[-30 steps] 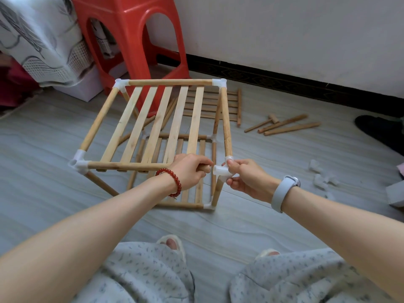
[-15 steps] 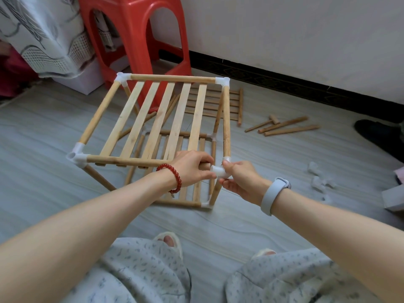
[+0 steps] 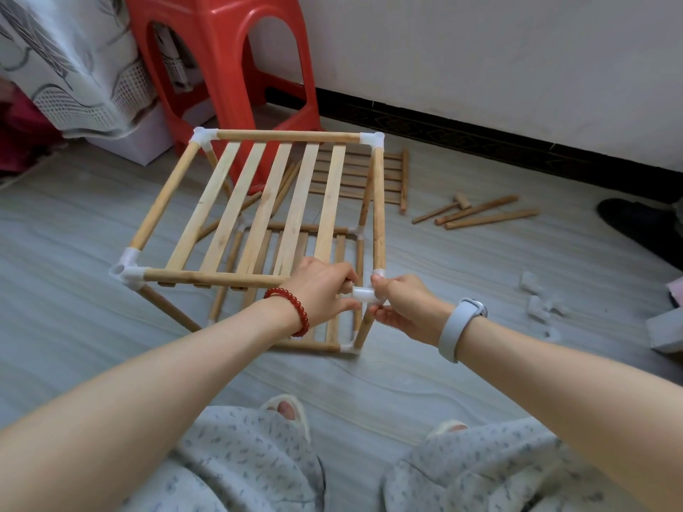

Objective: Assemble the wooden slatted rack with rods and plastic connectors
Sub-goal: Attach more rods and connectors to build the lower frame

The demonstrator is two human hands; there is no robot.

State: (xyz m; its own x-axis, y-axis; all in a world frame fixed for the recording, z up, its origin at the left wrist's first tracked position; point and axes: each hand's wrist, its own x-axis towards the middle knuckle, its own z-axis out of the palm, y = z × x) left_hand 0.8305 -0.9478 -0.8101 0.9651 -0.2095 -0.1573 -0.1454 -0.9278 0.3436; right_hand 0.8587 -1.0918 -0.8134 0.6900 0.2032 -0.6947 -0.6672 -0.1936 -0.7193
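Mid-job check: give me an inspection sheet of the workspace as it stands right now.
Surface: grey wood-look floor.
Job's things: two-tier rack, top slats in place; near-right white connector at the front rod's end.
Clutter: spare slat panel, loose rods and a small mallet on the floor, spare connectors to the right.
Grips: left hand grips the front rod; right hand pinches the connector.
Cables: nothing seen.
Surroundings: red stool, patterned cloth, white wall with dark skirting.

Soft even daylight, sharp, wide-angle edge distortion.
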